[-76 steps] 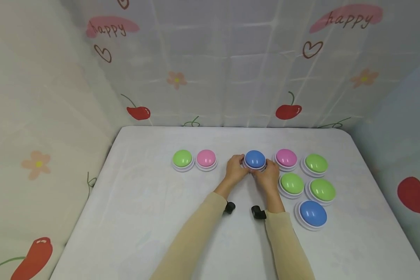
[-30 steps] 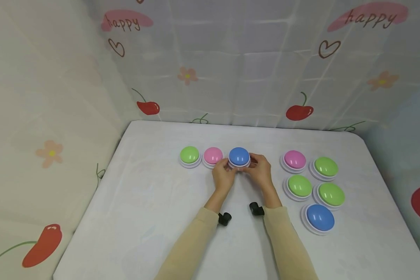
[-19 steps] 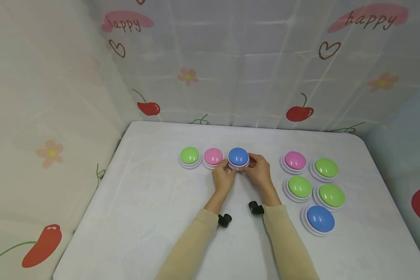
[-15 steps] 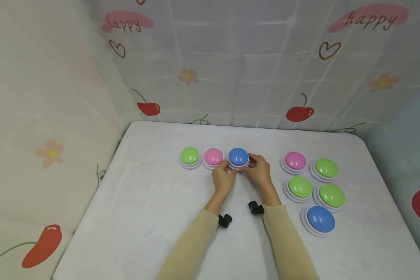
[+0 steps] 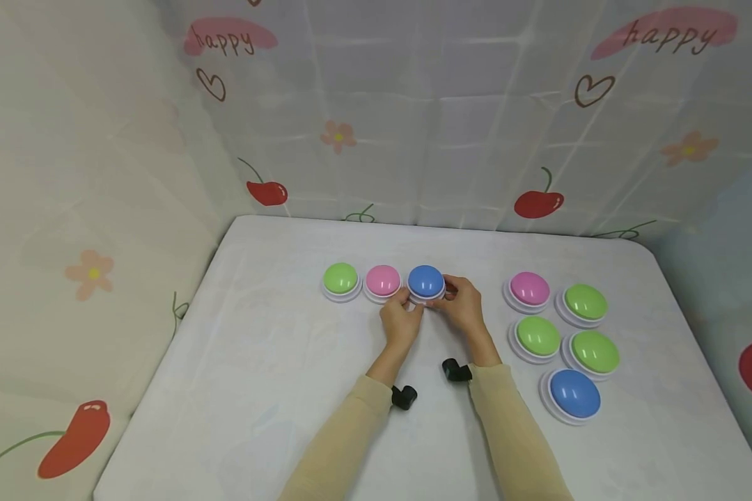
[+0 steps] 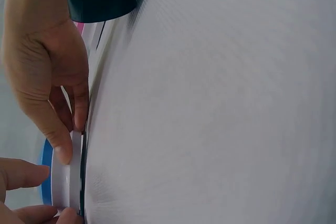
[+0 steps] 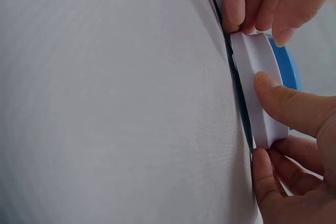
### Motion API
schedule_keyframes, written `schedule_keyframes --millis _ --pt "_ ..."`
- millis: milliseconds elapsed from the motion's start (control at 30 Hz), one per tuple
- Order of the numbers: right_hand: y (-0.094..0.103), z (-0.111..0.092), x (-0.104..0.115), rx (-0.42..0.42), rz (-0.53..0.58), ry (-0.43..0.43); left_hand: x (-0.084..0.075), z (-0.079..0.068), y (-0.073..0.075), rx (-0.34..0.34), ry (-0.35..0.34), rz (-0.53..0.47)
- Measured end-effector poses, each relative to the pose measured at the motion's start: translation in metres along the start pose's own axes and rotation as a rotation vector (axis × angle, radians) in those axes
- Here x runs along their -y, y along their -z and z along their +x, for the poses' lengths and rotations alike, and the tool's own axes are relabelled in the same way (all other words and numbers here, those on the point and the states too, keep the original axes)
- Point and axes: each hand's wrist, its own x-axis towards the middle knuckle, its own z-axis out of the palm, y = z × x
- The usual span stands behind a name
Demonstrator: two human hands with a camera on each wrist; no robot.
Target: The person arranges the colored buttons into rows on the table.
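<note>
Both hands hold a blue push button (image 5: 426, 281) with a domed top and white round base, right of a pink button (image 5: 383, 281). At its near left side, my left hand (image 5: 401, 321) pinches the base, close to the pink button. My right hand (image 5: 466, 306) grips the right side. In the right wrist view, the right thumb (image 7: 286, 100) lies on the white base (image 7: 257, 77) and its fingers curl at the end. The left wrist view shows the right hand (image 6: 47, 72) on the base and only fingertips of the left hand (image 6: 23, 177).
A green button (image 5: 340, 279) stands left of the pink one. To the right are another pink button (image 5: 529, 289), several green buttons (image 5: 537, 336) and a second blue button (image 5: 574, 394). They stand on a white-covered table (image 5: 257, 390), with a printed curtain (image 5: 407, 125) behind.
Over the last 2.5 seconds both hands have brought the blue button left, away from the right-hand group, up to the left pink button. In the last half second it has barely shifted.
</note>
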Motion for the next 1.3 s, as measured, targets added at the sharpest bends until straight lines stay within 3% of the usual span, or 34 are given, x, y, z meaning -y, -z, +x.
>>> schedule_keyframes --millis 433,1067,1300 --pt "-0.0025 0.002 -0.0009 0.01 -0.026 0.034 0.0047 0.0014 -0.0015 -0.036 -0.043 0.031" --pt "-0.0029 -0.0006 -0.001 0.007 -0.029 0.017 0.0016 -0.0012 -0.0018 -0.005 0.007 0.02" --pt "0.0007 -0.0021 0.0022 0.05 -0.037 -0.011 -0.0003 -0.0013 -0.0005 0.01 0.006 0.024"
